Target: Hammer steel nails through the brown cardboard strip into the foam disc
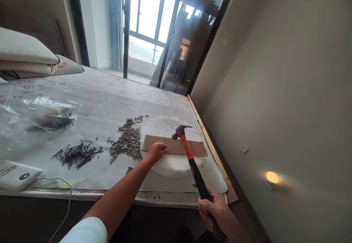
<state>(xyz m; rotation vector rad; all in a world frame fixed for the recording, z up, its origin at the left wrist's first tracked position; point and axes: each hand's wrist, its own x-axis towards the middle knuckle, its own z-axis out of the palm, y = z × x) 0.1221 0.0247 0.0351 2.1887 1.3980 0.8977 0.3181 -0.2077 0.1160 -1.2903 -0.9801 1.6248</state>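
Observation:
My right hand is wrapped round the black grip of a claw hammer with a red and black handle. The hammer's head is raised over a brown board dotted with many small holes. On the board's left half rests my left hand, its fingers pinched together by the surface; what they hold is too small to make out, though a tiny dark tip shows. Beneath the board lies a round white foam slab with a pitted top.
Grey rubble lies left of the slab. Beyond it are a heap of nails, a clear plastic bag and a white device with a cable. A wooden rail edges the bed on the right, beside a wall with a lit lamp.

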